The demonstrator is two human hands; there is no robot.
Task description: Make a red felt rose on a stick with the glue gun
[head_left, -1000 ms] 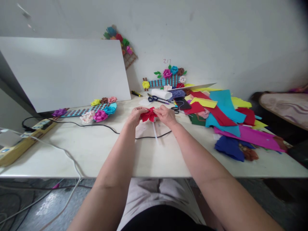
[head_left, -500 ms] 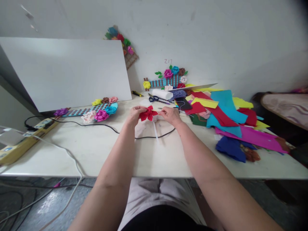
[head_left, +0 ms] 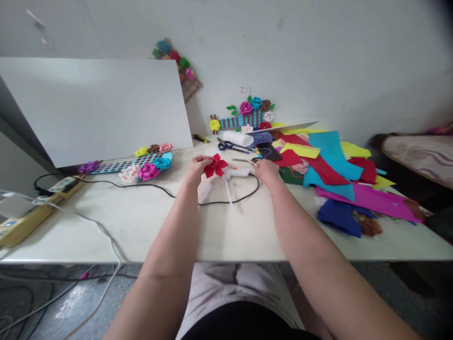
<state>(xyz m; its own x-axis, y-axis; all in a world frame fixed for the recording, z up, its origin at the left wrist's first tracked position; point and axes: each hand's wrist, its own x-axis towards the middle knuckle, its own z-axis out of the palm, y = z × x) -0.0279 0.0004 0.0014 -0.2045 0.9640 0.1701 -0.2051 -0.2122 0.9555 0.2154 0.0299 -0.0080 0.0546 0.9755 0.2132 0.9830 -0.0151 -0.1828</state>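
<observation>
Left hand (head_left: pixel 197 168) pinches a pointed, papery red flower (head_left: pixel 215 165); right hand (head_left: pixel 266 170) grips what seems a thin stick (head_left: pixel 251 162).

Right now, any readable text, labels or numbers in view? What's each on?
"217" (first character could be a Z): handwritten on the wall.
Power strip: any markings too small to read.
Glue gun: any lettering too small or blurred to read.
Red flower: no readable text.
</observation>
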